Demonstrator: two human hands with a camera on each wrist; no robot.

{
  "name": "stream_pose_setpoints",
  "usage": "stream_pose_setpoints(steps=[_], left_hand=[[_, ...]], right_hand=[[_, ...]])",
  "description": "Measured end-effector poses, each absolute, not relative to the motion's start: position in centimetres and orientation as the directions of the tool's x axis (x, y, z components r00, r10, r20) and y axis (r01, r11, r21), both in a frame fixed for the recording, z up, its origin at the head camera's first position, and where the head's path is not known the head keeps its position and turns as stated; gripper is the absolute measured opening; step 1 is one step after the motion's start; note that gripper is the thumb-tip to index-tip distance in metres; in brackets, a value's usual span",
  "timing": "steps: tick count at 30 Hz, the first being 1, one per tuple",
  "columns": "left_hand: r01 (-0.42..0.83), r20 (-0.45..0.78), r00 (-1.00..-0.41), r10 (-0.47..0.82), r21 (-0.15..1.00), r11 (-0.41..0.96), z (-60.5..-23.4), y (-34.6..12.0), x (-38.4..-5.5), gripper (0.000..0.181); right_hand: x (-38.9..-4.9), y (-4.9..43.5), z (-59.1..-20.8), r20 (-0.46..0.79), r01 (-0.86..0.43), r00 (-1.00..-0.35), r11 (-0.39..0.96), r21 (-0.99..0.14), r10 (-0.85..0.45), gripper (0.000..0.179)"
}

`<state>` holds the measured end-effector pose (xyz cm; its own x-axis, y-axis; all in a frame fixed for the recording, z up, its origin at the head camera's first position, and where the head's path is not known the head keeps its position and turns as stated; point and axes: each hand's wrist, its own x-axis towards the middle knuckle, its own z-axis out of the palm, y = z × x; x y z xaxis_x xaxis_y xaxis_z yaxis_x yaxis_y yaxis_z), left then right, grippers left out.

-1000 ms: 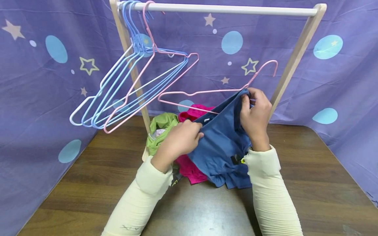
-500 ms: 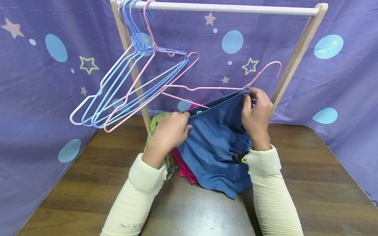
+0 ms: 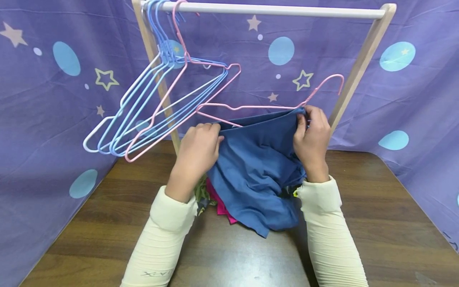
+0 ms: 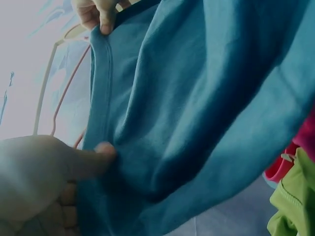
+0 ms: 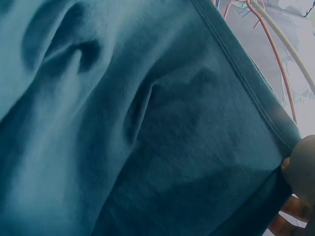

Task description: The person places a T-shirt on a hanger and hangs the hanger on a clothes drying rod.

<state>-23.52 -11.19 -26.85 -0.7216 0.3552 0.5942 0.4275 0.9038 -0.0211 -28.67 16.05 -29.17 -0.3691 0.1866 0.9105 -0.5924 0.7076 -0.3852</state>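
Your L hand (image 3: pixel 198 148) pinched the blue cloth (image 3: pixel 251 167) at its 10 o'clock edge, your R hand (image 3: pixel 312 139) its 2 o'clock corner, fingers curled, so a taut, gaping top prob. best let the lower pink hanger's (image 3: pixel 261 107) bare 11 o'clock end slip in.

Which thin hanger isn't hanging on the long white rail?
The thin pink hanger tucked partly into the blue cloth garment: its hook is free, while the other hangers hang from the white rail.
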Motion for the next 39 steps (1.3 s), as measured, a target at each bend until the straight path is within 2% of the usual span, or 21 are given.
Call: stream_pose_setpoints(steps=[6,13,18,26,34,39], left_hand=[[0.439,0.658,-0.673,0.338,-0.012,0.898,-26.5,-11.7,-23.6,0.032],[0.465,0.699,-0.626,0.346,-0.022,0.885,-26.2,-12.4,-23.8,0.028],[0.526,0.707,-0.611,0.356,0.027,0.85,-26.0,-13.2,-23.7,0.027],[0.65,0.756,-0.542,0.368,0.1,0.753,-25.2,-13.9,-23.1,0.02],[0.677,0.77,-0.52,0.37,0.106,0.729,-24.8,-14.1,-22.6,0.019],[0.68,0.754,-0.534,0.383,0.114,0.724,-24.8,-13.7,-22.4,0.02]], right_hand=[[-28.6,16.2,-29.0,0.914,-0.594,-0.365,0.712,-0.375,0.176,0.017],[-28.6,16.5,-28.9,0.919,-0.603,-0.355,0.709,-0.366,0.172,0.021],[-28.7,16.6,-29.1,0.923,-0.606,-0.353,0.714,-0.351,0.155,0.028],[-29.1,16.7,-29.4,0.92,-0.604,-0.359,0.713,-0.357,0.158,0.028],[-29.5,16.9,-29.8,0.923,-0.606,-0.371,0.727,-0.325,0.103,0.023],[-29.5,17.0,-29.8,0.918,-0.602,-0.392,0.74,-0.301,0.055,0.02]])
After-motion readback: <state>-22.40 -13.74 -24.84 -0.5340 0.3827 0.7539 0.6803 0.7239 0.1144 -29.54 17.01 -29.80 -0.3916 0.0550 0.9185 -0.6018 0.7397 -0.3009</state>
